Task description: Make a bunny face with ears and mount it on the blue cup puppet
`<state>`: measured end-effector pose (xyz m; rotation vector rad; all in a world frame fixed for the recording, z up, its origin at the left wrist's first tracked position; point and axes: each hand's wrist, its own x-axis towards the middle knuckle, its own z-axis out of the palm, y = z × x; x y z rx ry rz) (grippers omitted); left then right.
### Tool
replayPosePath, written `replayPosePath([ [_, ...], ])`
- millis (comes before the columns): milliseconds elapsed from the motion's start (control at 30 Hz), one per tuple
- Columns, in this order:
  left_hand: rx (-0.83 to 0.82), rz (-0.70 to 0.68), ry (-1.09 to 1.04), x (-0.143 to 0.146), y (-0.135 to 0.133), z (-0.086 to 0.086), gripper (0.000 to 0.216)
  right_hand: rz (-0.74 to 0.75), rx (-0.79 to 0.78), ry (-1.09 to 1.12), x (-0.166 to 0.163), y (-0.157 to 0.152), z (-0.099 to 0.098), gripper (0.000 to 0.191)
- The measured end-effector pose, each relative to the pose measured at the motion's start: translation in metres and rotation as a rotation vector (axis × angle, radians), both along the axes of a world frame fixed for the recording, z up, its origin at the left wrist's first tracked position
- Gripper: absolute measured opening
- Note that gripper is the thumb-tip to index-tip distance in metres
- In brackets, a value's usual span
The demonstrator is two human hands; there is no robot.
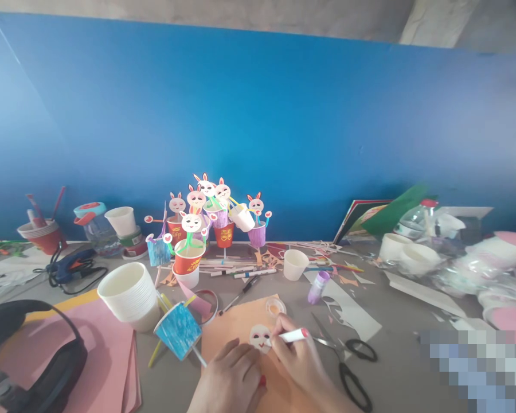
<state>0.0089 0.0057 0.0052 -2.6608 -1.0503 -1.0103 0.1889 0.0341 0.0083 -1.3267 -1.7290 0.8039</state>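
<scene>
At lower centre, the right hand (298, 355) grips a marker (293, 335) over the paper face (260, 341), eyes and mouth drawn, ears missing; the left hand (234, 373) curls, its grip unclear.

Disc (260, 338): white, round, flat face-up near the far edge of the sheet (227, 321), two dark eyes and a red smile on it. Marker (293, 335): white barrel, red back end, held slanted with the writing end down at the disc's right side by the mouth, can't tell if it's touching. Sheet is plain orange, flat at the bench's near side, far corners visible; small red piece (262, 380), mostly hidden, sits nearer the bench's near edge than the disc.
</scene>
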Motion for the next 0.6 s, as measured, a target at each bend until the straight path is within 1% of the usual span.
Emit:
replayPosePath([
  [200, 0.011, -0.001, -0.010, 0.0005, 0.0009, -0.0013, 0.009, 0.003, -0.002, 0.009, 0.0002, -0.0005, -0.0003, 0.015],
  [333, 0.019, -0.003, -0.012, 0.0000, 0.0007, -0.0019, 0.009, -0.010, -0.006, -0.024, 0.0002, -0.0012, 0.0012, 0.016],
  [600, 0.004, 0.010, 0.035, -0.0003, 0.0005, -0.0029, 0.005, -0.018, 0.008, 0.005, -0.0006, 0.0000, 0.0016, 0.017],
])
